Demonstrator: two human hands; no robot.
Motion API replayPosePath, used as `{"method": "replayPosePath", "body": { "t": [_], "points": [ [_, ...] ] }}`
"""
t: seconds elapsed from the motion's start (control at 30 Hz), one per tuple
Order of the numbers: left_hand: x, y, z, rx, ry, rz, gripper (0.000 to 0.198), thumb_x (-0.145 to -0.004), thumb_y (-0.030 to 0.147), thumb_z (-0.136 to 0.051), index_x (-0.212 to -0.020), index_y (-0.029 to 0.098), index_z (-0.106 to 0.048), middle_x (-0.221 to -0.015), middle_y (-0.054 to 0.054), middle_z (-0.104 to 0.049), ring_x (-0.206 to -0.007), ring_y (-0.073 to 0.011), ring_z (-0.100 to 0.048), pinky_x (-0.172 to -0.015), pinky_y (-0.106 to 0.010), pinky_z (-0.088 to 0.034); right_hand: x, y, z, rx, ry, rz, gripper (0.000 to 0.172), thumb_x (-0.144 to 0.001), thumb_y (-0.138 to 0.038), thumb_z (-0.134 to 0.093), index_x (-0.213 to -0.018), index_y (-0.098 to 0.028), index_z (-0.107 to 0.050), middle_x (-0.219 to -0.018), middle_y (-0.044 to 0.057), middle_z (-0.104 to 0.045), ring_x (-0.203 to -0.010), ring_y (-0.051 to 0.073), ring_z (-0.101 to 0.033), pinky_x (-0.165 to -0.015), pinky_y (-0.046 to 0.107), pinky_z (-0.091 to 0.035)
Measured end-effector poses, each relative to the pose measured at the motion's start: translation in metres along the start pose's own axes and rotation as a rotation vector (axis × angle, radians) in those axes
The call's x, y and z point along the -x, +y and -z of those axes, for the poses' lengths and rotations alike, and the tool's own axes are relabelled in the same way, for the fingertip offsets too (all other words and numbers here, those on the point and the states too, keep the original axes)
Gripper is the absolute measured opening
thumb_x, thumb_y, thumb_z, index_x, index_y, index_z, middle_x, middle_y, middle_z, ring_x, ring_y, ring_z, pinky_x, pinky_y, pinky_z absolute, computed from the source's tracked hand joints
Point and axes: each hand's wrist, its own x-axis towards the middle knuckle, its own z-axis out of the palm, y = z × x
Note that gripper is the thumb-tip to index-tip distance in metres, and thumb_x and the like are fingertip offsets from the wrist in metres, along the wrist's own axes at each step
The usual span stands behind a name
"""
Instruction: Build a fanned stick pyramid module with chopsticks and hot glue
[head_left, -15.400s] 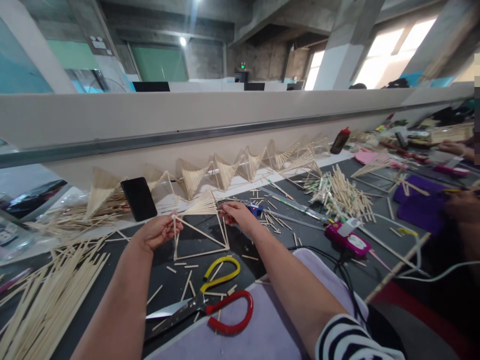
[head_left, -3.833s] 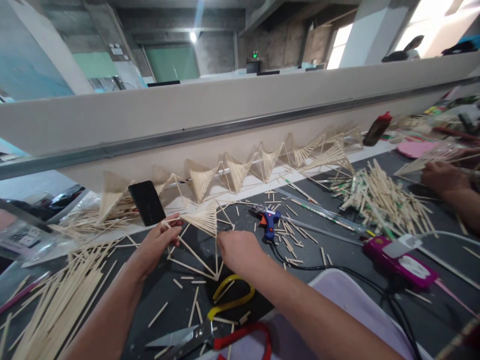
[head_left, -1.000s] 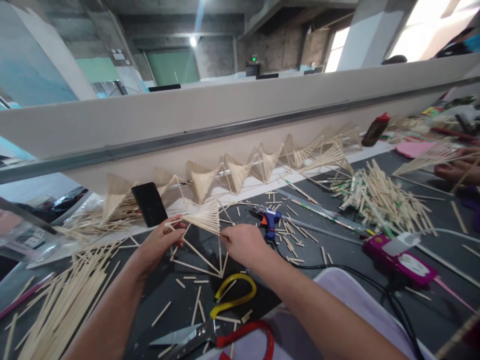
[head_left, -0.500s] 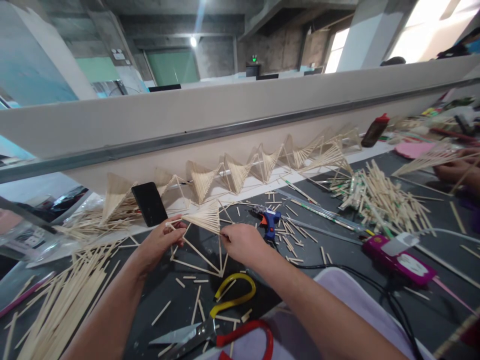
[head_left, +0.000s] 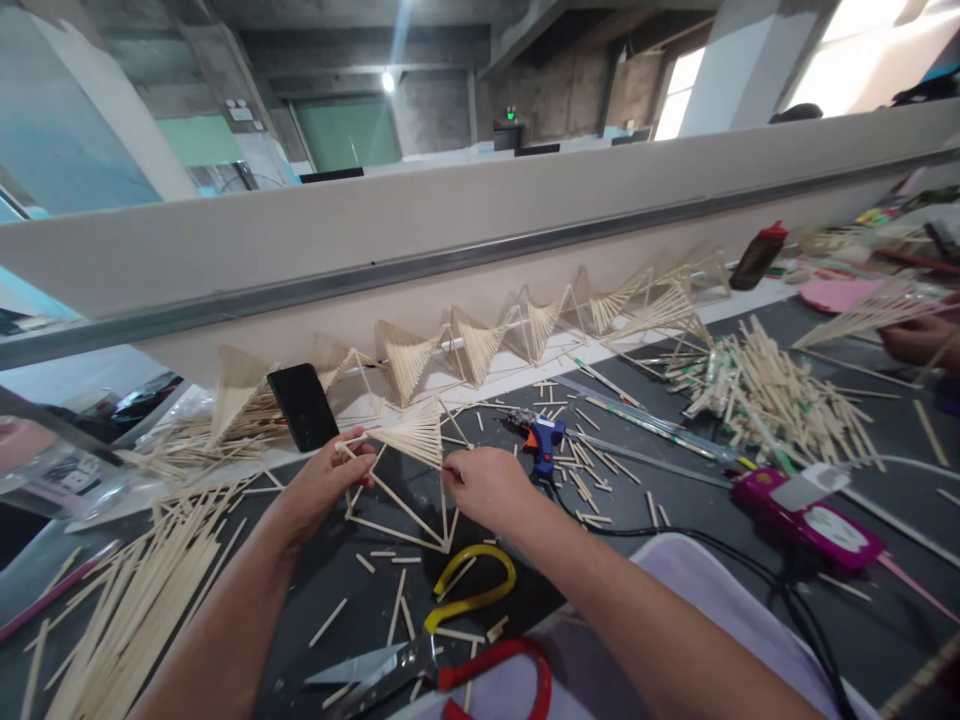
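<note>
A small frame of thin wooden sticks (head_left: pixel 411 433), with a fanned, twisted row of sticks on top, is between my two hands. My left hand (head_left: pixel 328 482) is closed on its left corner. At its right side, my right hand (head_left: pixel 484 484) pinches the frame near the end of the fan, fingertips partly hidden. Below the frame lie large scissors (head_left: pixel 431 650) with one yellow and one red handle. A blue glue gun (head_left: pixel 546 443) rests just right of my right hand, among short cut sticks.
A black phone (head_left: pixel 303 407) leans behind my left hand. Stick models (head_left: pixel 480 345) line the wall. Long sticks (head_left: pixel 142 610) lie at left, a stick pile (head_left: pixel 772 390) and a magenta power strip (head_left: pixel 810 520) at right. Another person's hand (head_left: pixel 919 338) holds a stick piece at far right.
The view has shifted slightly, so things on the table sit a little further right. Both hands keep their hold on the stick frame.
</note>
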Motion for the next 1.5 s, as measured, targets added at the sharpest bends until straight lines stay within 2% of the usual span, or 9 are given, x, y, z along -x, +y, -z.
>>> {"method": "replayPosePath", "body": {
  "t": [0.13,0.3,0.57,0.77,0.97,1.17,1.3,1.43,1.5],
  "points": [
    [-0.002,-0.002,0.001,-0.006,-0.013,-0.011,0.064,-0.068,0.041,-0.066,-0.122,0.015,-0.045,-0.096,-0.007,-0.062,-0.064,-0.0147,-0.058,-0.060,-0.029,-0.044,0.001,0.000,0.000,-0.036,-0.004,-0.026,0.029,-0.084,-0.030,-0.039,-0.089,-0.023,-0.066,-0.087,0.007,-0.070,-0.080,0.021,-0.064,-0.065,0.028,-0.043],
    [-0.003,0.000,0.002,-0.042,-0.022,-0.011,0.063,-0.067,0.041,-0.066,-0.121,0.015,-0.047,-0.093,-0.006,-0.064,-0.064,-0.0157,-0.060,-0.057,-0.028,-0.044,0.000,0.001,0.002,-0.150,0.003,-0.070,0.030,-0.085,-0.035,-0.041,-0.105,-0.025,-0.061,-0.092,0.005,-0.069,-0.083,0.020,-0.063,-0.066,0.028,-0.043],
    [-0.001,0.002,0.003,-0.103,-0.025,-0.006,0.064,-0.068,0.042,-0.064,-0.124,0.016,-0.048,-0.086,-0.006,-0.067,-0.063,-0.0164,-0.058,-0.054,-0.027,-0.042,-0.005,0.008,0.008,-0.235,-0.095,-0.127,0.031,-0.082,-0.040,-0.050,-0.106,-0.027,-0.062,-0.096,0.002,-0.069,-0.089,0.018,-0.061,-0.069,0.026,-0.042],
    [-0.002,-0.001,-0.001,-0.096,0.002,-0.039,0.043,-0.067,0.045,-0.066,-0.099,0.016,-0.064,-0.095,-0.007,-0.066,-0.067,-0.0165,-0.059,-0.066,-0.030,-0.045,-0.004,0.010,0.007,-0.217,-0.095,-0.038,0.029,-0.085,-0.038,-0.045,-0.102,-0.027,-0.065,-0.094,0.002,-0.069,-0.087,0.017,-0.060,-0.066,0.024,-0.040],
    [-0.001,-0.002,-0.003,-0.017,0.019,-0.018,0.074,-0.066,0.043,-0.066,-0.128,0.011,-0.042,-0.088,-0.006,-0.066,-0.081,-0.0209,-0.061,-0.080,-0.034,-0.043,-0.003,0.006,0.004,-0.203,-0.064,-0.039,0.029,-0.084,-0.034,-0.043,-0.103,-0.026,-0.063,-0.094,0.003,-0.068,-0.088,0.018,-0.062,-0.067,0.026,-0.040],
    [0.000,-0.003,-0.002,-0.022,-0.015,-0.020,0.057,-0.069,0.043,-0.065,-0.118,0.018,-0.051,-0.093,-0.004,-0.065,-0.080,-0.0188,-0.061,-0.076,-0.030,-0.044,-0.002,0.004,0.007,-0.296,-0.036,-0.099,0.043,-0.080,-0.032,-0.049,-0.123,-0.028,-0.050,-0.099,0.003,-0.068,-0.088,0.019,-0.062,-0.067,0.026,-0.041],
    [-0.003,-0.007,0.000,-0.020,-0.012,-0.021,0.060,-0.070,0.041,-0.065,-0.120,0.015,-0.049,-0.093,-0.006,-0.065,-0.081,-0.0195,-0.060,-0.075,-0.031,-0.044,-0.004,0.006,0.004,-0.286,-0.041,-0.090,0.037,-0.080,-0.031,-0.048,-0.116,-0.026,-0.057,-0.097,0.004,-0.068,-0.086,0.018,-0.061,-0.067,0.025,-0.041],
    [-0.003,-0.007,0.000,-0.010,-0.012,-0.022,0.062,-0.070,0.040,-0.064,-0.123,0.013,-0.045,-0.092,-0.006,-0.064,-0.081,-0.0193,-0.061,-0.076,-0.032,-0.044,-0.005,0.010,0.010,-0.193,-0.126,-0.054,0.026,-0.082,-0.035,-0.046,-0.086,-0.022,-0.069,-0.087,0.005,-0.069,-0.083,0.018,-0.061,-0.064,0.024,-0.039],
    [-0.003,-0.006,-0.001,0.009,-0.016,-0.026,0.063,-0.069,0.040,-0.065,-0.122,0.014,-0.045,-0.093,-0.005,-0.064,-0.079,-0.0185,-0.061,-0.076,-0.032,-0.045,-0.003,0.011,0.017,-0.174,-0.116,-0.039,0.024,-0.081,-0.033,-0.048,-0.081,-0.023,-0.070,-0.085,0.003,-0.070,-0.081,0.017,-0.061,-0.062,0.024,-0.039]
  ]
}}
